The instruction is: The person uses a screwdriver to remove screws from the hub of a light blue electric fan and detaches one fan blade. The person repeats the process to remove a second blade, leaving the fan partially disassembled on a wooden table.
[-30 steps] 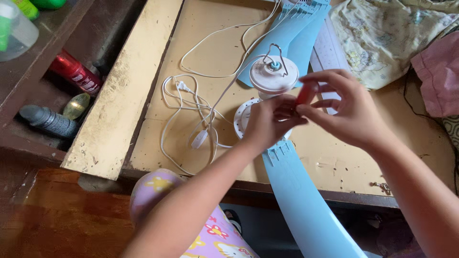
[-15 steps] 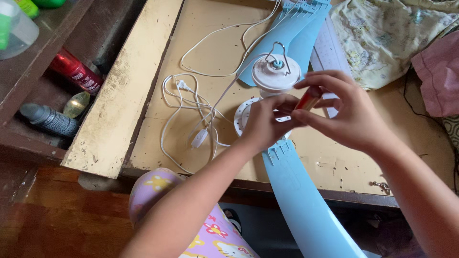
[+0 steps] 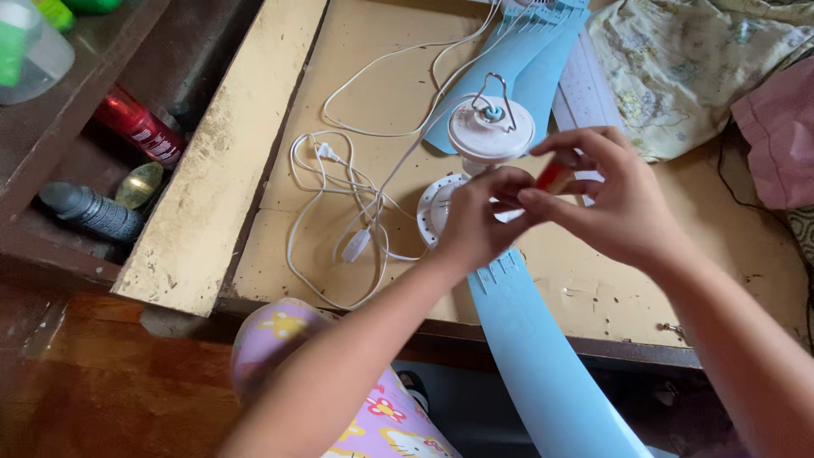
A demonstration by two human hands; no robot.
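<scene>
A small ceiling fan lies on a worn yellow board [image 3: 381, 68]. Its white motor housing [image 3: 490, 129] has a metal hook on top, and light blue blades [image 3: 543, 365] stretch toward me and away. My left hand [image 3: 479, 219] rests on the fan hub just under the housing, fingers curled against it. My right hand [image 3: 606, 199] pinches a small red-handled tool [image 3: 551, 176], mostly hidden by my fingers, its tip at the hub beside my left fingertips. A white cord [image 3: 339, 182] with an inline switch lies tangled to the left.
A dark shelf at the left holds a red can [image 3: 134, 125], a grey bottle [image 3: 89, 212] and a clear container [image 3: 30, 51]. Patterned cloth [image 3: 687, 59] and pink fabric [image 3: 776, 127] lie at the right. A small screw [image 3: 676, 328] sits near the board's front edge.
My right hand has rolled the red tool slightly between its fingers at the hub. The left hand has stayed on the hub, and the fan has barely shifted.
</scene>
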